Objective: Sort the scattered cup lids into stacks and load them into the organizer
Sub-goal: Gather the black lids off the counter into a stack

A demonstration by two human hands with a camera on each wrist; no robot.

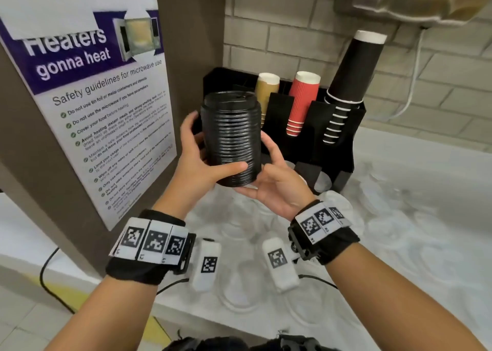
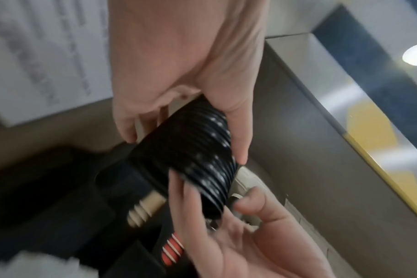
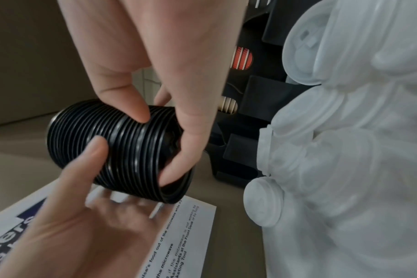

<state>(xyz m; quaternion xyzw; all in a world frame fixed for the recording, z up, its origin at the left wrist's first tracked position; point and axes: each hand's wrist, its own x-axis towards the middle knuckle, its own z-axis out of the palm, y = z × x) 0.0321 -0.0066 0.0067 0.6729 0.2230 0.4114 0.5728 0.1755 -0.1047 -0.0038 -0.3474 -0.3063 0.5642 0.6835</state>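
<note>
Both hands hold a tall stack of black cup lids (image 1: 231, 140) in the air, just in front of the black organizer (image 1: 343, 135) on the white table (image 1: 426, 177). The left hand (image 1: 195, 164) has its grip curled round the stack's side, thumb across the front. The right hand (image 1: 274, 182) cups the stack's bottom, fingers curled around it. Clear lids (image 3: 345, 131) lie scattered on the table below. The organizer holds stacked kraft, red and black paper cups (image 1: 303, 100).
</note>
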